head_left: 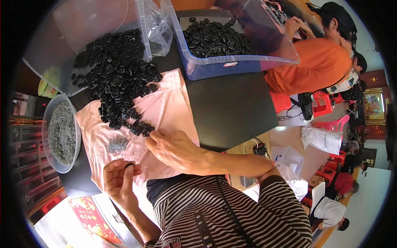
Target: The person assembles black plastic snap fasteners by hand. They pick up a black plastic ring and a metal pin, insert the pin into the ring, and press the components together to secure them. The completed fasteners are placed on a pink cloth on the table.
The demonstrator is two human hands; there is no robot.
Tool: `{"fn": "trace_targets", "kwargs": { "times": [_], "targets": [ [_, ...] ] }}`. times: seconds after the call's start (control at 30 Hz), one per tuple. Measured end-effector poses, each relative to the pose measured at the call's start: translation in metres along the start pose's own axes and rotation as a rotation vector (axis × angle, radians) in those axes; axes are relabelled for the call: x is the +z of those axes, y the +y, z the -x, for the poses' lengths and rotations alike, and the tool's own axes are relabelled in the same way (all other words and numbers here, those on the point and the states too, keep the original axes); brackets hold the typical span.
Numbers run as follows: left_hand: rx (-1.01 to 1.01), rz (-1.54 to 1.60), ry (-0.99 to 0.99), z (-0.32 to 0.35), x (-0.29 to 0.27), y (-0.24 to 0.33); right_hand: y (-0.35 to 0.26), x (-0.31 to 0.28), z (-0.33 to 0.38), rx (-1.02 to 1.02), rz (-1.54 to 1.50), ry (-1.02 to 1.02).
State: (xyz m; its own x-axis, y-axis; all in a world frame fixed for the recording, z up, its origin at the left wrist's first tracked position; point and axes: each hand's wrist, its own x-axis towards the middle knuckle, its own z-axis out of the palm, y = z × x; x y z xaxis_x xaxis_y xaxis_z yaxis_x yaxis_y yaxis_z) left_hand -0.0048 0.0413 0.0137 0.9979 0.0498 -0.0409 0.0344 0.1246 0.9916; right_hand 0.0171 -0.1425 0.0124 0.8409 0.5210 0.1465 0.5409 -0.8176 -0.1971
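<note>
My left hand (120,182) pinches a small black plastic piece (130,164) between thumb and fingers, low over a pink cloth (165,107). My right hand (178,153) is closed, its fingertips at the near edge of a heap of black plastic pieces (120,78). Whatever those fingertips hold is hidden. Many of the heaped pieces are oval with holes. They spill from a clear tub tipped on its side onto the cloth. Between the heap and my left hand lies a small pile of fine silvery metal pieces (117,144), which look like springs.
A round bowl (77,142) of silvery pieces stands at the left table edge. Behind the cloth, a clear bin (240,61) holds more black pieces, beside a plastic bag (159,37). A person in orange (306,66) works at the far right. Red stools (322,103) stand beyond.
</note>
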Motion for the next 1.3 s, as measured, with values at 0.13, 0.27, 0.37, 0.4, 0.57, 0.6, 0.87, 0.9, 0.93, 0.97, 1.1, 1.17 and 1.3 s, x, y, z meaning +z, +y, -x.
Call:
{"fn": "trace_targets", "kwargs": {
  "times": [0.13, 0.27, 0.37, 0.4, 0.57, 0.6, 0.87, 0.9, 0.93, 0.97, 1.1, 1.17, 1.3],
  "targets": [
    [-0.029, 0.054, -0.021, 0.005, 0.006, -0.004, 0.006, 0.006, 0.007, 0.142, -0.277, 0.083],
    [-0.005, 0.121, -0.101, 0.002, 0.013, -0.018, 0.005, -0.018, 0.01, 0.15, -0.961, 0.326],
    [-0.132, 0.206, -0.021, -0.003, 0.033, -0.014, 0.007, -0.027, 0.011, 0.205, -1.117, 0.337],
    [-0.178, 0.299, -0.053, -0.008, 0.036, -0.014, 0.01, -0.024, 0.01, 0.211, -1.134, 0.401],
    [-0.215, 0.494, -0.184, -0.016, 0.041, -0.015, 0.012, -0.023, 0.012, 0.342, -1.39, 0.44],
    [-0.248, 0.513, -0.194, -0.016, 0.041, -0.014, 0.01, -0.019, 0.011, 0.318, -1.369, 0.478],
    [-0.326, 0.562, -0.229, -0.014, 0.035, -0.018, 0.005, -0.016, 0.01, 0.364, -1.255, 0.345],
    [-0.334, 0.569, -0.234, -0.014, 0.034, -0.019, 0.005, -0.016, 0.01, 0.366, -1.24, 0.339],
    [-0.343, 0.577, -0.239, -0.013, 0.033, -0.019, 0.005, -0.016, 0.01, 0.37, -1.223, 0.333],
    [-0.344, 0.575, -0.235, -0.013, 0.033, -0.019, 0.004, -0.017, 0.01, 0.374, -1.207, 0.328],
    [-0.346, 0.57, -0.23, -0.013, 0.032, -0.018, 0.003, -0.019, 0.009, 0.402, -1.183, 0.3],
    [-0.343, 0.572, -0.229, -0.013, 0.031, -0.018, 0.002, -0.019, 0.008, 0.393, -1.173, 0.303],
    [-0.335, 0.556, -0.217, -0.012, 0.03, -0.016, 0.0, -0.018, 0.007, 0.376, -1.19, 0.302]
  ]
}}
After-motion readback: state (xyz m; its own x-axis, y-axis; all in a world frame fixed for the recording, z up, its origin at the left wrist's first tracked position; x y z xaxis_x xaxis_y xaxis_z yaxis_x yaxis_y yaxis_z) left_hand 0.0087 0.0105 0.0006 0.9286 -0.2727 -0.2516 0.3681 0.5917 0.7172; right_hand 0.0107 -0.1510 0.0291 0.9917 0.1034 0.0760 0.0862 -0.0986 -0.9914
